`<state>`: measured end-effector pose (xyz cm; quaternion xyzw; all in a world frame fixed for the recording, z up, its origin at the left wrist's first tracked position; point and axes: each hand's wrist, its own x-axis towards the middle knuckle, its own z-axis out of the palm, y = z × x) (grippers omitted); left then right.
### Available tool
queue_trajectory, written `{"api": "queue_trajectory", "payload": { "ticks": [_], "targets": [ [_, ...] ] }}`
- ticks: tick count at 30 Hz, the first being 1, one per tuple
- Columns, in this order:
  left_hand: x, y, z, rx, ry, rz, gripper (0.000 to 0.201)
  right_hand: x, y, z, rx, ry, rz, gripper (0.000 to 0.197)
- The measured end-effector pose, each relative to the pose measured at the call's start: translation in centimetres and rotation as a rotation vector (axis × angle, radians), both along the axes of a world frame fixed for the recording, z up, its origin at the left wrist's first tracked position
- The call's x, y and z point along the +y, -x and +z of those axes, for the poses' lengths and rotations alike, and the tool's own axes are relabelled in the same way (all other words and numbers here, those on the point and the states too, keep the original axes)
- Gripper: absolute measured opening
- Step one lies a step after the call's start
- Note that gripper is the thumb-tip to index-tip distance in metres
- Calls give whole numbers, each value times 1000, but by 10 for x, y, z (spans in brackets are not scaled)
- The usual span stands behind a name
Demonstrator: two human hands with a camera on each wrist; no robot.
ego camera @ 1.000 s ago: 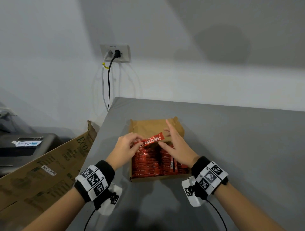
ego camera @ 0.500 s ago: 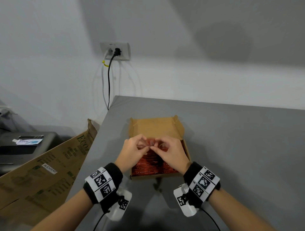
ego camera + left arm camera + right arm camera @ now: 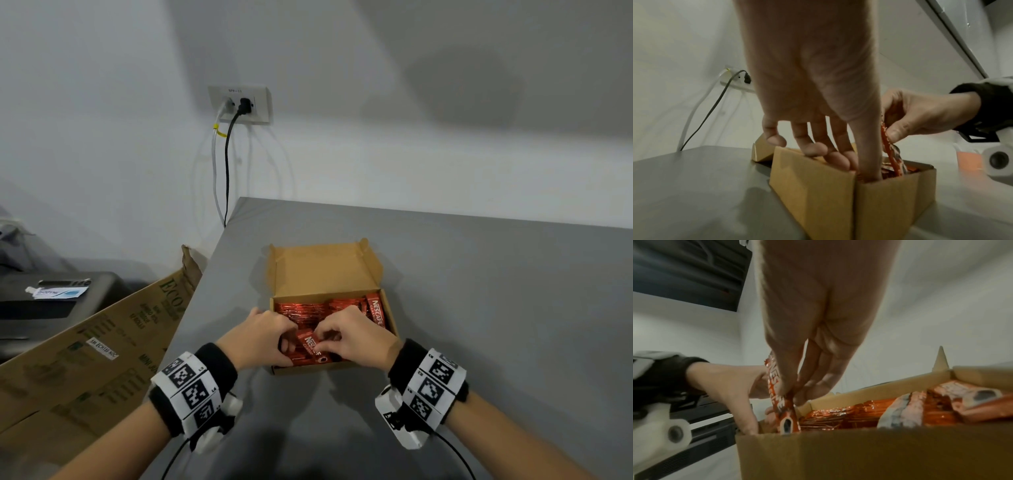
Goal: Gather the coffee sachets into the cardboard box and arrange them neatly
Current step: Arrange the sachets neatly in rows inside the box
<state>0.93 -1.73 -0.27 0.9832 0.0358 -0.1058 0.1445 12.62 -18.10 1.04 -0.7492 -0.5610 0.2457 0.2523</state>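
An open cardboard box (image 3: 325,270) sits on the grey table, its lid flap raised at the back. Red coffee sachets (image 3: 301,310) fill it in rows; one sachet (image 3: 376,311) lies along the right wall. My right hand (image 3: 325,337) pinches a single sachet (image 3: 311,346) between thumb and fingers (image 3: 813,391); its lower end dips into the box's near left part (image 3: 781,402). My left hand (image 3: 286,337) is at the near left corner. Its thumb reaches down inside the box (image 3: 813,186), and its nearly straight fingers (image 3: 816,149) lie at the left wall's rim.
A large flattened carton (image 3: 102,346) leans against the table's left edge, with a black device (image 3: 51,294) behind it. A wall socket (image 3: 239,104) with two cables is behind the table. Bare grey tabletop (image 3: 479,325) stretches to the right of the box.
The sachet was held crosswise above the box by both hands. Both hands have come down to the box's near end, and the sachet now stands tilted with its end inside.
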Motion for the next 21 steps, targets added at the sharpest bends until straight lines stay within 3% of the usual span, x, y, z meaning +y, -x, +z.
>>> {"api": "queue_trajectory", "payload": {
  "ticks": [3,9,14,17,21],
  "targets": [
    [-7,-1,-4,25,-73,-38,26,2,3,-1,-35,96,61,19],
    [-10,-1,-3,24,18,-8,2,14,13,0,-108,223,111,22],
    [0,0,2,67,141,61,6,35,28,6,-292,301,173,11],
    [7,1,9,73,206,86,8,42,33,7,-382,323,202,15],
    [1,0,11,92,125,79,25,43,36,10,-419,330,208,17]
  ]
}}
